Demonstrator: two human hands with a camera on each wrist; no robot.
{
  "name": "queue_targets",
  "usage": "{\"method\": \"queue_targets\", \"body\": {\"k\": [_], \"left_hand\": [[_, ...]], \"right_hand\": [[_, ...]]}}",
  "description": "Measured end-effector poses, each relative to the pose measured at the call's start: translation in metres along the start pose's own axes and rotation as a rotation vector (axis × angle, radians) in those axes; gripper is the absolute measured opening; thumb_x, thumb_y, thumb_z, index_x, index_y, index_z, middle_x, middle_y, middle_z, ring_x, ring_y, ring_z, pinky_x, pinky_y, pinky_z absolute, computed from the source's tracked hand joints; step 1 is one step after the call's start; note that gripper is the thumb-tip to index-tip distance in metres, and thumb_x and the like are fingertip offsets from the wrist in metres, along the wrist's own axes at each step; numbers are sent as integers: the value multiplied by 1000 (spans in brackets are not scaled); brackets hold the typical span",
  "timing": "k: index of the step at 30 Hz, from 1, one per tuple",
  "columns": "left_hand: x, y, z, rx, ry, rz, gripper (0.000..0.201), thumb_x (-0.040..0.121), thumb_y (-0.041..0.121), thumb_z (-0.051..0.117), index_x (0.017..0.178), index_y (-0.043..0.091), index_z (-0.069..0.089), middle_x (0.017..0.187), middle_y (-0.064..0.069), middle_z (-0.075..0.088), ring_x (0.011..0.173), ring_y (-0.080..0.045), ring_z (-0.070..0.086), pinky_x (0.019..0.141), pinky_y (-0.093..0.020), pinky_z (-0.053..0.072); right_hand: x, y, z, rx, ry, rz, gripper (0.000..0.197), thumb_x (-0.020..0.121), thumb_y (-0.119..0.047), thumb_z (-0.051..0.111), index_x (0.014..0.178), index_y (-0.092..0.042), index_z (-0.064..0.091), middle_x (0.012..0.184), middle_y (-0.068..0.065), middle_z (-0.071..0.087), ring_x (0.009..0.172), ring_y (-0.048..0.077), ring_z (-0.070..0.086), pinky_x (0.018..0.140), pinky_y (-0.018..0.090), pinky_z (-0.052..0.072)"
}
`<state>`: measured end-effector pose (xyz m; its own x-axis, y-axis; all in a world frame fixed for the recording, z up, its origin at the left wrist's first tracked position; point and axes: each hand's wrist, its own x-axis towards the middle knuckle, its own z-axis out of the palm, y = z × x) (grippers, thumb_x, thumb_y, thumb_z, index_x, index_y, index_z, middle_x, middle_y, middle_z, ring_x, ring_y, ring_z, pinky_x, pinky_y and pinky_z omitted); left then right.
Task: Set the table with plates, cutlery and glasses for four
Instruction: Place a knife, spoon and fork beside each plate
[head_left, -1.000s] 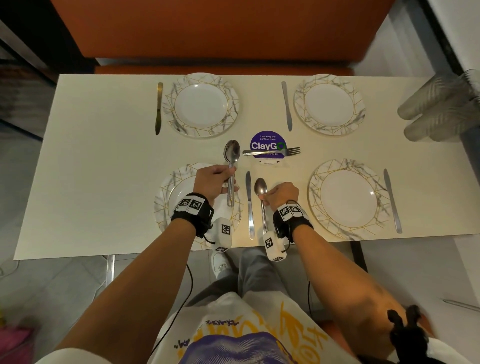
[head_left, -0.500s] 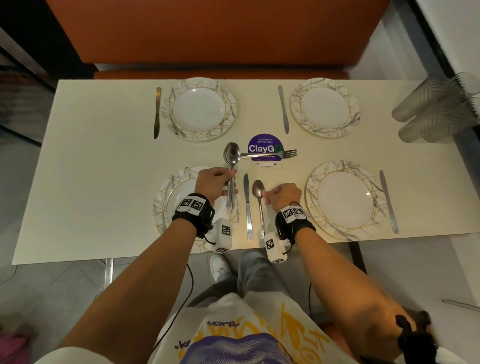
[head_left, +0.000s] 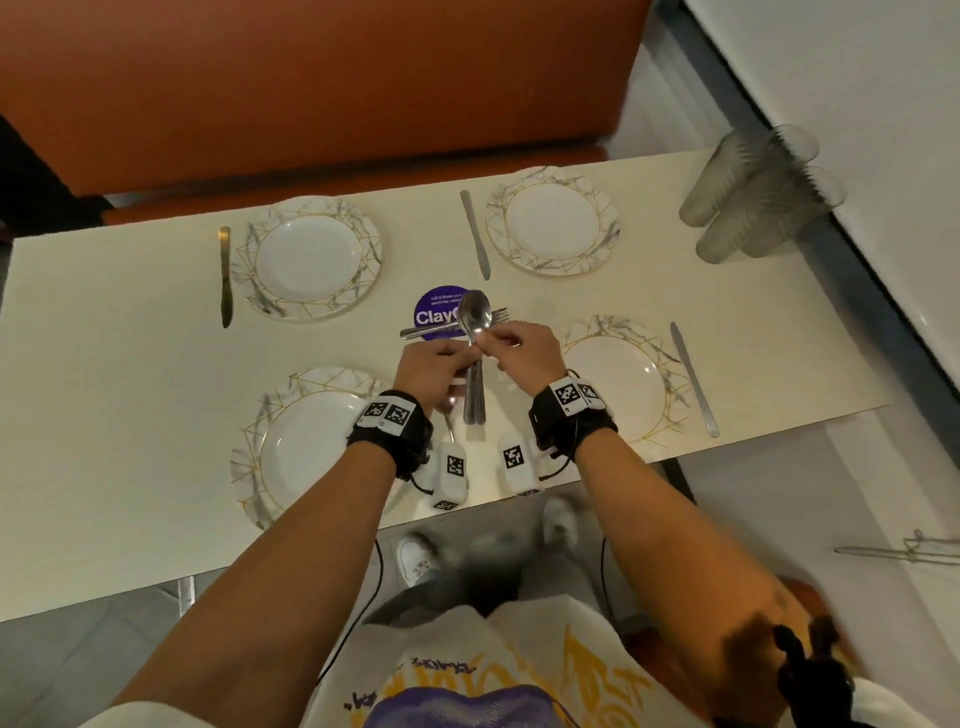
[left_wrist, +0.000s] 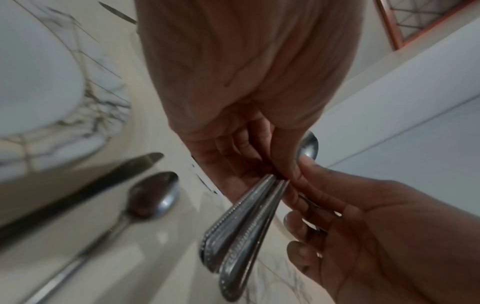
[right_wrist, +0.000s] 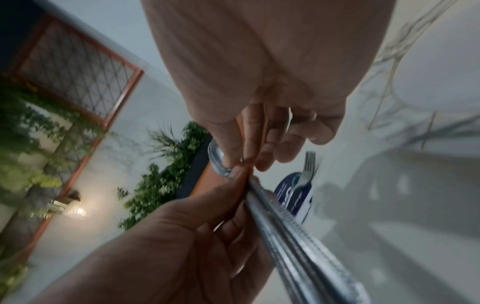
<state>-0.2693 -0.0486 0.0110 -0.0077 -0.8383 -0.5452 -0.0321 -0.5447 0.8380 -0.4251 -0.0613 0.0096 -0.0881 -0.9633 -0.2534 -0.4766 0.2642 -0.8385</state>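
My left hand (head_left: 460, 361) grips a bundle of steel spoons (head_left: 475, 358) above the middle of the cream table (head_left: 130, 395), bowls pointing away and patterned handles (left_wrist: 244, 226) toward me. My right hand (right_wrist: 244, 162) pinches the neck of one spoon in that bundle with thumb and forefinger, touching the left hand. In the left wrist view, one spoon (left_wrist: 153, 195) lies on the table beside a knife (left_wrist: 78, 195), next to the near left plate (head_left: 306, 452). Three more marbled plates (head_left: 311, 260) (head_left: 553, 221) (head_left: 623, 379) each have a knife beside them.
A fork (head_left: 498, 313) lies across a purple round ClayGo sign (head_left: 434, 306) at the table's centre. Several stacked clear glasses (head_left: 758, 197) lie on the far right corner by the wall. An orange bench (head_left: 311, 93) runs along the far side.
My right hand has left the spoon it laid beside the near knife and come up to the bundle. Both hands now meet higher and further right, over the table's centre.
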Motion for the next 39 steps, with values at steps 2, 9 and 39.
{"method": "queue_targets", "body": {"k": [2,9,39], "left_hand": [[2,5,26,-11,-42,6,18,94,15,76,105,0,77,97,-14,79,81,-20,75,65,-29,62],[10,18,134,-84,-105,-31,21,88,11,81,103,-4,76,101,-21,78,88,-27,76,71,-36,64],[36,10,273,-134,69,-69,18,96,10,72,107,-4,72,92,-17,77,78,-27,75,78,-40,66]], "right_hand": [[3,9,-23,19,2,27,17,84,-33,76,93,-18,79,89,0,76,80,17,70,78,39,60],[22,58,-126,178,12,163,8,85,-24,77,85,-16,76,78,1,74,66,12,63,61,24,48],[78,233,-289,-339,16,512,29,77,-33,84,85,-6,80,84,8,77,80,23,72,75,30,61]]}}
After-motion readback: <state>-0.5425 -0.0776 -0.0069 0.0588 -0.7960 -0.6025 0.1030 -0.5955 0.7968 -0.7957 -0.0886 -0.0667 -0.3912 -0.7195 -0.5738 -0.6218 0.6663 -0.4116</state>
